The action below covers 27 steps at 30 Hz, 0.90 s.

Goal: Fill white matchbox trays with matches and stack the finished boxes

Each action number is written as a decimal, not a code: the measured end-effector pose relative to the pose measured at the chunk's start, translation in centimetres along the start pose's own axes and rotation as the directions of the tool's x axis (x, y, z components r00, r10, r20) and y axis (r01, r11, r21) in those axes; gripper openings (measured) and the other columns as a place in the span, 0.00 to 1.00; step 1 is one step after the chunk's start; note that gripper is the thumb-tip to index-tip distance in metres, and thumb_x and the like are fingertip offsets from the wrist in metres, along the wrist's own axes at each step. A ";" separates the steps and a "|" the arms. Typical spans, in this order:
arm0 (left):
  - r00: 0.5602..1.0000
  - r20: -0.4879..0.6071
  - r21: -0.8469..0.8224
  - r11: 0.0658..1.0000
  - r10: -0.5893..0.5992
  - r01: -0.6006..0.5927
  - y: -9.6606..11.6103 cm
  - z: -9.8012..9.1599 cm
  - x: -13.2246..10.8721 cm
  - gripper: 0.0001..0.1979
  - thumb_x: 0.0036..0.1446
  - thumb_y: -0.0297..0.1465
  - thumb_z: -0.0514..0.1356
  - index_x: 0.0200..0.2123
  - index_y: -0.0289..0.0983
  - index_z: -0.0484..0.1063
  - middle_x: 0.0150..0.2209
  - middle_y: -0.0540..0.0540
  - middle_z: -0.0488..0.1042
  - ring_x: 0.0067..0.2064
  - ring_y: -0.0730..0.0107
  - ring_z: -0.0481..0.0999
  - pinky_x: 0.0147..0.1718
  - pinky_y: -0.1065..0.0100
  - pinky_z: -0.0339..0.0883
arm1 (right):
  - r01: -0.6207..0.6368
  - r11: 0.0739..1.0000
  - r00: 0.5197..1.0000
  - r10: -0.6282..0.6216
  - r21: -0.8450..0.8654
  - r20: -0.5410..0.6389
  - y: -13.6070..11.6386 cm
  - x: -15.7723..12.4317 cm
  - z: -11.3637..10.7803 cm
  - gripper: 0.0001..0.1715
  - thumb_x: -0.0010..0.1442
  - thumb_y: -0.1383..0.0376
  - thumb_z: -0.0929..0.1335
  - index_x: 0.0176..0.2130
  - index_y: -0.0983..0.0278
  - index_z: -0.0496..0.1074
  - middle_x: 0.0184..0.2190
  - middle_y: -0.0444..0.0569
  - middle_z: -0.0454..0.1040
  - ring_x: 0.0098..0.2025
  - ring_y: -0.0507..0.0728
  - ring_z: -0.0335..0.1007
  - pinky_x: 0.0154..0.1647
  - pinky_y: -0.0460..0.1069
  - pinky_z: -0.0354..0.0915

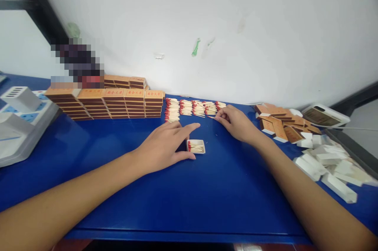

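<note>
1. The left hand (165,144) rested on the blue table top (206,203), thumb and curled fingers closed around the left end of a small white cardboard tray (197,147). The index finger stretched out above the tray.
2. The tray lay flat near the middle of the table, open side up, with a thin layer of matches inside.
3. The right hand (236,123) reached to the right end of a row of red-tipped wooden matches (191,108) laid in small heaps by the wall. Its fingertips were bunched together at the last heap, but I cannot tell whether they pinched any sticks.
4. The tray looked very light and thin-walled, likely to crush or tip under a hard squeeze, so a hold across its short end or long sides seemed best. The matches looked light, stiff and brittle, best pinched by the bare shafts.
5. Stacked orange-brown matchboxes (118,105) stood at rear left, near a white power strip (20,121).
6. Loose orange sleeves (280,123) and spare white trays (327,164) lay at right.
</note>
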<state>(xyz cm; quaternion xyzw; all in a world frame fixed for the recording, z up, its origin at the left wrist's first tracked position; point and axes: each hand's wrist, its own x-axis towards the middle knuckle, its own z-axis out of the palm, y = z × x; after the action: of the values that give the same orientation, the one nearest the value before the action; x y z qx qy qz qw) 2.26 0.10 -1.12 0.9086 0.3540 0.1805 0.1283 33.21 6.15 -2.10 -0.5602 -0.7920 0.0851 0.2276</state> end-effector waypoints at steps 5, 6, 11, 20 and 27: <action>1.000 -0.007 0.004 1.000 0.013 -0.013 0.0 0.1 0.1 0.41 0.63 0.47 0.69 0.72 0.42 0.60 0.47 0.44 0.78 0.50 0.56 0.76 0.52 0.55 0.72 | 0.054 0.999 0.998 -0.054 -0.003 -0.028 -0.1 -0.3 0.2 0.07 0.66 0.61 0.68 0.38 0.62 0.72 0.37 0.53 0.72 0.37 0.60 0.68 0.40 0.54 0.64; 1.000 -0.007 0.002 1.000 0.013 -0.013 0.0 0.1 0.1 0.41 0.63 0.47 0.69 0.72 0.41 0.60 0.47 0.44 0.78 0.50 0.56 0.76 0.52 0.55 0.72 | 0.046 0.999 0.999 -0.046 -0.002 -0.023 -0.1 -0.2 0.1 0.07 0.66 0.61 0.68 0.37 0.62 0.72 0.37 0.53 0.72 0.38 0.60 0.68 0.41 0.54 0.64; 1.000 -0.007 0.001 1.000 0.009 -0.009 0.0 0.0 0.1 0.41 0.63 0.48 0.69 0.72 0.41 0.59 0.47 0.44 0.79 0.50 0.56 0.77 0.53 0.55 0.73 | -0.007 1.000 0.998 0.006 0.024 0.068 -0.4 -0.3 -0.3 0.11 0.68 0.59 0.66 0.35 0.62 0.71 0.34 0.53 0.72 0.37 0.61 0.68 0.38 0.55 0.63; 1.000 -0.018 0.007 1.000 0.014 -0.014 -0.1 0.0 0.1 0.41 0.63 0.47 0.69 0.72 0.41 0.60 0.47 0.43 0.79 0.50 0.55 0.76 0.52 0.55 0.73 | 0.064 0.980 0.959 -0.113 0.191 0.260 -7.3 -3.7 -2.1 0.12 0.76 0.57 0.63 0.41 0.60 0.70 0.40 0.50 0.76 0.38 0.58 0.69 0.39 0.52 0.64; 0.999 -0.037 0.017 0.999 0.030 -0.029 0.0 0.1 0.1 0.41 0.63 0.48 0.69 0.72 0.40 0.59 0.47 0.43 0.79 0.50 0.55 0.77 0.52 0.54 0.73 | 0.095 0.979 0.913 -0.158 0.181 0.377 -9.7 -5.4 -1.9 0.09 0.77 0.63 0.60 0.43 0.60 0.67 0.42 0.49 0.76 0.40 0.58 0.71 0.42 0.52 0.64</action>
<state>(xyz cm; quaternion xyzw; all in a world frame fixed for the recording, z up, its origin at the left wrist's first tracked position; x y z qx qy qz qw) 2.32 0.15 -1.20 0.9113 0.3445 0.1964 0.1114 27.30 -2.52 1.98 -0.4594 -0.8467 0.2427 0.1145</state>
